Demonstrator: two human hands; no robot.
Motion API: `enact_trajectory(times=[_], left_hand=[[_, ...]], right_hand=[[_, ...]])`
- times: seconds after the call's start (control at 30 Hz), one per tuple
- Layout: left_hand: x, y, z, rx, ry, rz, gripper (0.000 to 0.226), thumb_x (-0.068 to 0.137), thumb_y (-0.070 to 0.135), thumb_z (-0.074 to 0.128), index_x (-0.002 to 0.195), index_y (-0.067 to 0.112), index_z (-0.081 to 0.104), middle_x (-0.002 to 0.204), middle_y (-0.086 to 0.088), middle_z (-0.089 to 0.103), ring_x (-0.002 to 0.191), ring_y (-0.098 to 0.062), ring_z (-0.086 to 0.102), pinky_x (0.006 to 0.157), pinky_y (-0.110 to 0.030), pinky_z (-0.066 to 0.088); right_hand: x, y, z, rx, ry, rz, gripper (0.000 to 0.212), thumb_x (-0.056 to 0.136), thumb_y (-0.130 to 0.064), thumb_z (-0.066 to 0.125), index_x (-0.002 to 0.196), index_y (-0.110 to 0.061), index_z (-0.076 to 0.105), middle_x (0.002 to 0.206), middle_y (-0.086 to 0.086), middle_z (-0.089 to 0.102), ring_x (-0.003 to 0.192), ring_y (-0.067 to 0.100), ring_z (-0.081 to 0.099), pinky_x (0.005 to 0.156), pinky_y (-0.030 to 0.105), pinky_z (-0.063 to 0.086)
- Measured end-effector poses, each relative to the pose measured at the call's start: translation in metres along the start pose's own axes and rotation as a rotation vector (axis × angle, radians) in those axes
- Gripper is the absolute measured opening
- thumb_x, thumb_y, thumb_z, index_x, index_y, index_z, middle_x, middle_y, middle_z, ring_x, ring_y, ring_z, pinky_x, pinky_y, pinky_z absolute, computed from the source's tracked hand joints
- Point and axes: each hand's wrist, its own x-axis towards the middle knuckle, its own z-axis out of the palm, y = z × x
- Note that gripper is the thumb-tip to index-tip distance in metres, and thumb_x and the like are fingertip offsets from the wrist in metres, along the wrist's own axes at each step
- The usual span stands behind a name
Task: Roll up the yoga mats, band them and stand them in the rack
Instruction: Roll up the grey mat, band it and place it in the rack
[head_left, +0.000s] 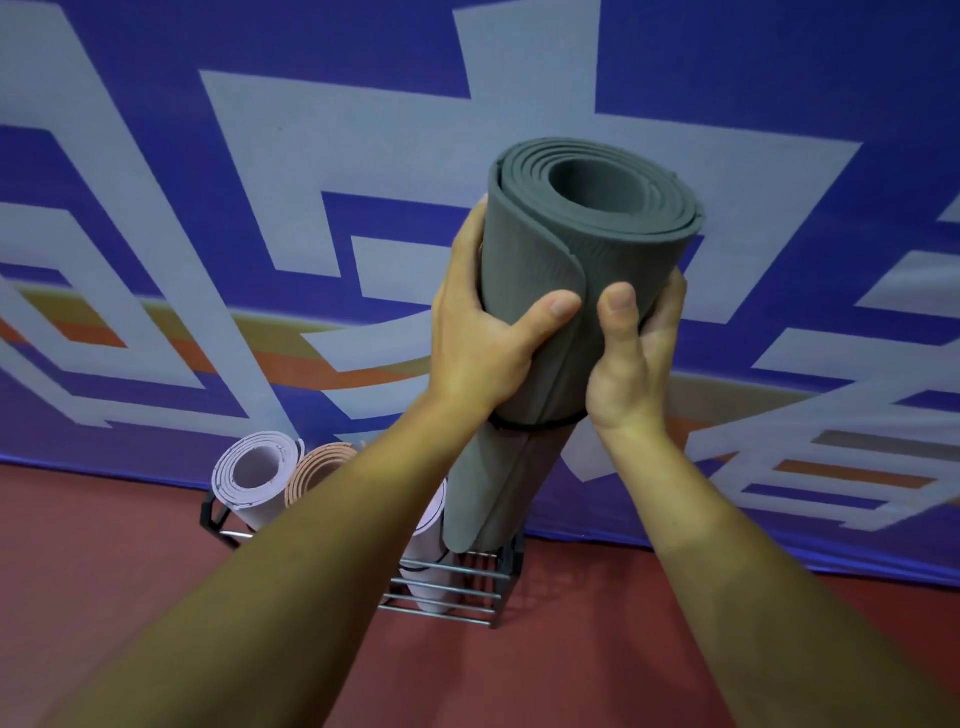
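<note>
Since your left hand (483, 343) and right hand (634, 364) both curl round the grey mat (535, 249) above the rack (452, 605), hold mid-roll: probably light, soft, springy foam.

Lilac mat (254, 480), peach mat (318, 467) and second lilac mat (428, 543) (partly hidden) crowd the rack (447, 608). Only its right end, under the grey mat (535, 249), shows room.

1. Left hand (480, 343) grips the left side of the rolled grey mat (545, 249), thumb across its front, fingers wrapped behind.
2. Right hand (636, 364) grips the mat's right side, thumb upright on its front, just beside the left thumb.
3. Both bare forearms reach up to the mat from below.
</note>
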Motion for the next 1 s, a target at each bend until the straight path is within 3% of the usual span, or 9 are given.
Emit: enact_trajectory(times=[0.2, 0.33, 0.57, 0.77, 0.9, 1.0], left_hand=[[0.006, 0.0, 0.008, 0.026, 0.01, 0.003, 0.103, 0.07, 0.066, 0.069, 0.154, 0.016, 0.035, 0.148, -0.001, 0.051, 0.135, -0.012, 0.05, 0.107, -0.043, 0.047], [0.003, -0.008, 0.007, 0.009, 0.008, 0.015, 0.115, 0.067, 0.086, 0.063, 0.154, 0.017, 0.032, 0.149, -0.003, 0.051, 0.136, -0.014, 0.05, 0.108, -0.043, 0.046], [-0.002, -0.017, 0.003, 0.024, -0.024, 0.017, 0.117, 0.066, 0.088, 0.062, 0.155, 0.019, 0.031, 0.15, -0.002, 0.05, 0.136, -0.015, 0.049, 0.108, -0.046, 0.046], [-0.018, -0.038, 0.0, -0.026, -0.039, -0.022, 0.1, 0.064, 0.092, 0.057, 0.145, 0.042, 0.028, 0.143, 0.015, 0.049, 0.133, -0.003, 0.049, 0.104, -0.019, 0.042], [-0.022, -0.051, -0.005, -0.003, -0.025, -0.04, 0.108, 0.064, 0.095, 0.052, 0.148, 0.032, 0.027, 0.141, 0.018, 0.048, 0.131, 0.001, 0.05, 0.101, -0.014, 0.042], [-0.029, -0.064, -0.007, 0.011, -0.046, -0.074, 0.113, 0.065, 0.094, 0.051, 0.15, 0.024, 0.027, 0.139, 0.018, 0.049, 0.128, 0.0, 0.052, 0.098, -0.012, 0.043]], right_hand=[[0.01, 0.003, -0.003, 0.037, -0.039, -0.032, 0.099, 0.073, -0.073, 0.071, 0.141, -0.008, 0.041, 0.133, 0.006, 0.058, 0.125, 0.023, 0.058, 0.109, 0.044, 0.046], [0.01, 0.011, -0.004, -0.005, -0.037, -0.035, 0.108, 0.073, -0.076, 0.068, 0.143, 0.0, 0.037, 0.133, 0.007, 0.057, 0.124, 0.019, 0.057, 0.103, 0.03, 0.045], [0.006, 0.02, -0.004, -0.008, -0.071, -0.032, 0.103, 0.075, -0.075, 0.068, 0.145, -0.007, 0.037, 0.138, 0.008, 0.054, 0.128, 0.019, 0.055, 0.103, 0.027, 0.043], [-0.012, 0.041, -0.006, 0.002, -0.101, 0.008, 0.099, 0.075, -0.073, 0.07, 0.144, -0.011, 0.035, 0.139, 0.007, 0.053, 0.13, 0.017, 0.053, 0.102, 0.024, 0.043], [-0.017, 0.05, -0.002, -0.051, -0.103, 0.006, 0.102, 0.074, -0.077, 0.066, 0.144, -0.01, 0.034, 0.137, -0.004, 0.052, 0.126, 0.003, 0.053, 0.099, 0.015, 0.042], [-0.023, 0.061, -0.003, -0.072, -0.119, 0.03, 0.1, 0.073, -0.078, 0.066, 0.144, -0.016, 0.034, 0.137, -0.007, 0.051, 0.126, 0.004, 0.052, 0.098, 0.015, 0.043]])
